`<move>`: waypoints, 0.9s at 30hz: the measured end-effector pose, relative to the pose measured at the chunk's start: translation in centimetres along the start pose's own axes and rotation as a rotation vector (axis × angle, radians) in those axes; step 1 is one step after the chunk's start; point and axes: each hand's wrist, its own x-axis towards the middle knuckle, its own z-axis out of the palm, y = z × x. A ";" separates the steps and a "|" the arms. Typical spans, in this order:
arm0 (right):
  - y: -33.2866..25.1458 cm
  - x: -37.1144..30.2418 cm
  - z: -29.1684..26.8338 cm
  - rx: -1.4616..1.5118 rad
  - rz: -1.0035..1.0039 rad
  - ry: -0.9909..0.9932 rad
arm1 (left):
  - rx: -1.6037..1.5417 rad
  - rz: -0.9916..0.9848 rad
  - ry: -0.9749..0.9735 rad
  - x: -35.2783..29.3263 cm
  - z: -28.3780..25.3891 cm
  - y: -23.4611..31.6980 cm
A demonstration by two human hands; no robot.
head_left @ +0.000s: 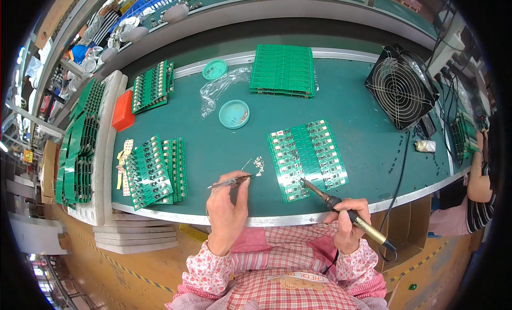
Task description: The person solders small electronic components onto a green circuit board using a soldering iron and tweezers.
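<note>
My left hand (226, 214) is pinched closed round a pair of tweezers (228, 182), their tips beside a small pile of tiny pale components (258, 164). A thin wire-like line juts up near the tips; I cannot tell what it belongs to. My right hand (348, 236) grips a soldering iron (373, 231) with a gold-coloured rear handle. Its tip points at the lower middle of a green circuit board panel (306, 158) lying flat on the mat. Rows of small white and black parts sit on this panel. Whether the tip touches it is too small to tell.
A bare-backed board stack (282, 70) lies at the back. Turquoise dishes (233, 114), crumpled clear plastic (216, 91) and an orange box (123, 111) stand left of it. Populated boards (149, 174) overlap at left. A black fan (400, 89) stands right, with the iron's cord (397, 187) nearby.
</note>
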 end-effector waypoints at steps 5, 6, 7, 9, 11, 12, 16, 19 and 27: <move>0.2 0.0 -0.2 -0.020 -0.018 -0.019 | 0.024 0.025 -0.014 0.0 0.1 -0.1; 0.2 0.1 -0.2 -0.026 -0.027 -0.032 | 0.024 0.024 -0.015 0.0 0.1 -0.1; 0.1 0.1 -0.2 -0.026 -0.026 -0.033 | 0.031 0.029 -0.019 0.1 0.2 -0.1; 0.0 0.0 -0.1 -0.015 -0.018 -0.012 | 0.039 0.034 -0.026 0.1 0.1 0.0; -0.1 0.0 0.0 -0.017 -0.014 -0.009 | 0.039 0.026 -0.022 0.2 0.1 0.1; -0.1 0.1 0.0 -0.019 -0.012 -0.005 | 0.039 0.025 -0.023 0.2 0.1 0.1; 0.0 0.1 -0.1 -0.028 -0.017 -0.018 | 0.039 0.030 -0.017 0.2 0.2 0.0; 0.0 0.1 -0.1 -0.007 -0.008 -0.016 | 0.056 0.032 -0.020 0.2 0.2 0.0; 0.1 0.0 0.0 0.008 -0.015 -0.009 | 0.063 0.053 -0.017 0.2 0.2 -0.2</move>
